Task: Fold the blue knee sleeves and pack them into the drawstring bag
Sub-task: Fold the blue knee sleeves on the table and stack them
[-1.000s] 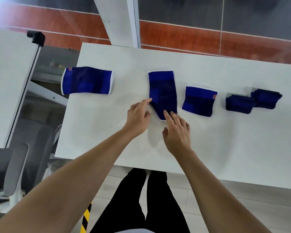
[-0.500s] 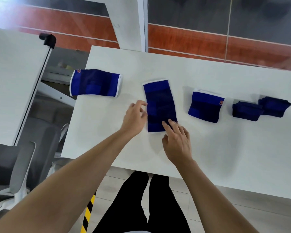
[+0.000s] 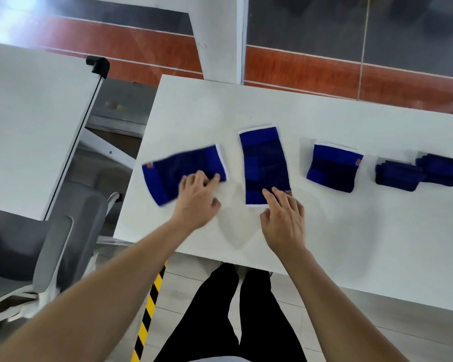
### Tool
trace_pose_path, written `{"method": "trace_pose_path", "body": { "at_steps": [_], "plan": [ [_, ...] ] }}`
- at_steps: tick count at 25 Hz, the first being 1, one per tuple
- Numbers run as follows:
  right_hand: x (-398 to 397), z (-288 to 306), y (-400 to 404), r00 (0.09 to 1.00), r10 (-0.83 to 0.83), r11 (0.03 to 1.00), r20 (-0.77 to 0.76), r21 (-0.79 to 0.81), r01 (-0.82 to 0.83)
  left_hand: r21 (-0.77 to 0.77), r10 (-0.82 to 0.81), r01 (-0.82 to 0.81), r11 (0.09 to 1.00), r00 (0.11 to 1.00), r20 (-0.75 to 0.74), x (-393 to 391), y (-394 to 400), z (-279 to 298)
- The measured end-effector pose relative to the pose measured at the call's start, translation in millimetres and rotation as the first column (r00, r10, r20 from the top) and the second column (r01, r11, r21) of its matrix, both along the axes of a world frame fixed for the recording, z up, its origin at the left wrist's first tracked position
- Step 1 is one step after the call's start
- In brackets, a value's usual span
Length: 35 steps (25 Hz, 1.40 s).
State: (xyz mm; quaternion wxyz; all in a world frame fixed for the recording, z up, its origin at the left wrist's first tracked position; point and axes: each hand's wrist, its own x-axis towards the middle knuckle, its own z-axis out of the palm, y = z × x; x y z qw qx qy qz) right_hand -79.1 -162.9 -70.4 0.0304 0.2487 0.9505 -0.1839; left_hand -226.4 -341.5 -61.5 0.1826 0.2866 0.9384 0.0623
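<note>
From the head camera, the left hand (image 3: 196,202) presses flat, open fingers on the blurry left sleeve (image 3: 183,172) on the table (image 3: 351,244). The right hand (image 3: 283,218) rests open fingertips on the middle sleeve (image 3: 263,163), gripping nothing. No bag shows. It looks best to slide each sleeve straight, then fold end to end.
</note>
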Motion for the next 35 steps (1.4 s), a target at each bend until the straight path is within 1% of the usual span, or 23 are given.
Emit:
{"method": "trace_pose_path", "body": {
  "at_steps": [2,4,7,9,10,11,12,13,14,15,17,18,19,21,23,25,26,27,28,29,31,33,35],
  "plan": [
    [1.5,3.0,-7.4,1.0,0.008,1.0,0.002,-0.012,-0.008,-0.059,-0.022,0.02,0.998,0.999,-0.046,42.8,3.4,-1.1],
    [6.5,5.5,-13.2,1.0,0.006,1.0,0.007,-0.02,-0.006,-0.054,-0.018,0.011,0.998,0.993,-0.115,74.6,2.4,-3.9],
    [16.1,7.5,-15.8,1.0,-0.01,0.999,0.006,-0.041,0.01,-0.023,-0.043,0.04,0.999,0.981,-0.188,81.1,-4.2,-8.6],
    [22.6,9.9,-16.6,1.0,-0.015,0.998,-0.003,-0.06,0.015,0.031,-0.044,0.05,0.998,0.981,-0.187,72.9,-6.0,-4.8],
    [24.9,11.6,-17.0,1.0,-0.012,0.998,-0.012,-0.069,0.011,0.105,-0.003,0.017,0.994,0.991,-0.135,67.8,-5.2,0.3],
    [25.8,13.7,-17.6,1.0,-0.005,0.996,-0.028,-0.086,0.003,0.202,0.055,-0.047,0.978,0.998,-0.035,62.9,-2.6,9.7],
    [25.4,16.8,-18.4,0.998,-0.011,0.991,-0.055,-0.134,0.003,0.297,0.132,-0.154,0.943,0.987,0.091,58.7,0.8,22.8],
    [23.2,22.0,-19.9,0.996,-0.044,0.972,-0.083,-0.233,0.023,0.374,0.217,-0.285,0.882,0.953,0.213,55.2,4.0,37.4],
    [19.6,28.8,-21.3,0.992,-0.094,0.919,-0.087,-0.39,0.053,0.417,0.29,-0.409,0.811,0.902,0.321,51.6,7.0,51.4],
    [15.0,37.8,-22.5,0.987,-0.144,0.812,-0.066,-0.578,0.08,0.45,0.337,-0.524,0.724,0.837,0.432,48.4,9.9,64.0],
    [6.6,55.1,-24.1,0.965,-0.263,0.466,-0.015,-0.877,0.113,0.468,0.342,-0.725,0.505,0.666,0.663,42.9,18.0,81.2],
    [4.1,59.8,-22.4,0.945,-0.328,0.321,0.017,-0.938,0.128,0.442,0.331,-0.796,0.413,0.583,0.742,39.4,23.8,87.3],
    [2.7,63.6,-18.6,0.931,-0.364,0.252,0.044,-0.957,0.143,0.41,0.328,-0.843,0.349,0.519,0.789,34.5,30.2,90.0],
    [6.8,66.6,-8.7,0.925,-0.369,0.23,0.094,-0.955,0.189,0.356,0.355,-0.899,0.255,0.429,0.831,20.5,44.9,92.0],
    [16.9,62.7,2.0,0.911,-0.377,0.156,0.167,-0.958,0.24,0.318,0.371,-0.924,0.213,0.377,0.849,4.1,59.2,88.3],
    [25.5,57.0,11.1,0.888,-0.402,0.094,0.225,-0.954,0.284,0.292,0.32,-0.924,0.245,0.361,0.876,-10.5,72.9,80.5],
    [26.9,54.6,14.6,0.878,-0.421,0.129,0.226,-0.944,0.305,0.283,0.286,-0.915,0.287,0.364,0.886,-17.0,79.5,76.8],
    [26.4,51.5,18.4,0.87,-0.444,0.196,0.215,-0.924,0.328,0.29,0.269,-0.891,0.349,0.392,0.88,-25.0,86.5,70.2],
    [23.7,49.0,22.7,0.857,-0.477,0.279,0.197,-0.89,0.36,0.324,0.271,-0.842,0.431,0.464,0.844,-33.4,93.0,62.6],
    [19.1,46.4,28.3,0.836,-0.517,0.352,0.181,-0.846,0.401,0.372,0.286,-0.77,0.518,0.566,0.773,-42.7,99.7,52.9],
    [6.9,42.7,39.5,0.807,-0.573,0.436,0.145,-0.78,0.45,0.444,0.325,-0.626,0.641,0.745,0.582,-59.4,111.1,39.0],
    [-4.6,37.6,48.1,0.818,-0.559,0.483,0.133,-0.75,0.452,0.466,0.342,-0.536,0.704,0.831,0.439,-73.0,121.8,30.9],
    [-13.8,31.1,53.2,0.832,-0.535,0.512,0.147,-0.727,0.457,0.455,0.332,-0.459,0.763,0.882,0.335,-85.0,131.2,23.8]
  ]
}}
